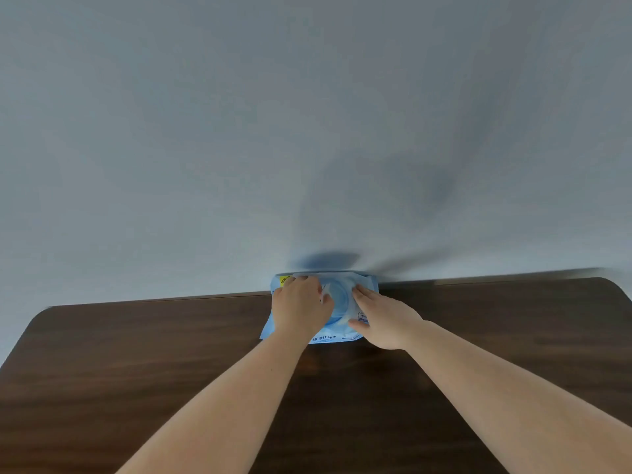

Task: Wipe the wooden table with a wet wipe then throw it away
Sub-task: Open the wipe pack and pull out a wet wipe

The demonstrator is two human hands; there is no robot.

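A light blue pack of wet wipes [337, 302] lies on the dark wooden table [136, 354] at its far edge, against the wall. My left hand [299, 307] rests on the pack's left half, fingers curled at the round lid in the middle. On the right half my right hand [381, 319] lies flat with its fingers spread, pressing the pack down. Whether the lid is open and whether a wipe is out, I cannot tell; the hands cover most of the top.
A plain pale grey-blue wall [307, 131] rises directly behind the table. The table has rounded far corners at the left [44, 311] and right [612, 283]. Both forearms reach across its middle.
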